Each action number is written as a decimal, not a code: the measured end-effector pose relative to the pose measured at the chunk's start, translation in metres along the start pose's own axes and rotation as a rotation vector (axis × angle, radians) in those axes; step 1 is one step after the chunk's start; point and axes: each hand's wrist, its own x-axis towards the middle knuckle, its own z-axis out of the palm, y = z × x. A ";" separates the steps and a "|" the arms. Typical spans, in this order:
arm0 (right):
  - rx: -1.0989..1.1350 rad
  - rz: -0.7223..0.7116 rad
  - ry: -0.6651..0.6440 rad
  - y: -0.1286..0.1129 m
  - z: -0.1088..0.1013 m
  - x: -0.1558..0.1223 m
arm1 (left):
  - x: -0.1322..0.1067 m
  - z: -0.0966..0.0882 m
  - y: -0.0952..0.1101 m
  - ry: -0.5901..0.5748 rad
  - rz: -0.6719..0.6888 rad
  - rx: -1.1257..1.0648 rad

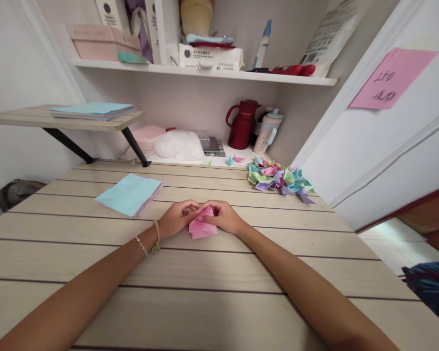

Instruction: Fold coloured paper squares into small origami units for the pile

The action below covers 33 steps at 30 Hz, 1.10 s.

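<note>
A partly folded piece of pink paper [204, 230] is held between my two hands, over the middle of the slatted wooden table. My left hand [176, 218] grips its left and upper edge, thumb along the fold. From the other side my right hand [225, 217] pinches it, with the thumb pressed on the face of the paper. The fingertips behind the paper are hidden. To the left lies a stack of square paper [129, 194] with a light blue sheet on top. A heap of small folded paper boats [278, 178] in several colours rests at the right back.
A raised wooden shelf [106, 125] on black brackets holds more paper [91, 111] at left. Along the back stand a dark red jug [242, 126], a pale tumbler [268, 132] and a white plastic bag [179, 145]. Above runs a white shelf [161, 69] with boxes and packets.
</note>
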 end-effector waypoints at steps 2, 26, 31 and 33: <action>-0.031 0.017 0.001 -0.001 0.000 -0.001 | -0.001 0.001 0.000 -0.009 0.010 0.062; -0.255 -0.008 0.032 -0.001 0.001 0.000 | -0.001 0.001 -0.007 -0.009 0.078 0.206; -0.289 -0.010 0.037 -0.002 0.001 0.000 | -0.001 0.001 -0.007 -0.005 0.084 0.205; -0.307 -0.017 0.037 -0.003 0.001 0.000 | -0.001 0.001 -0.007 -0.011 0.086 0.207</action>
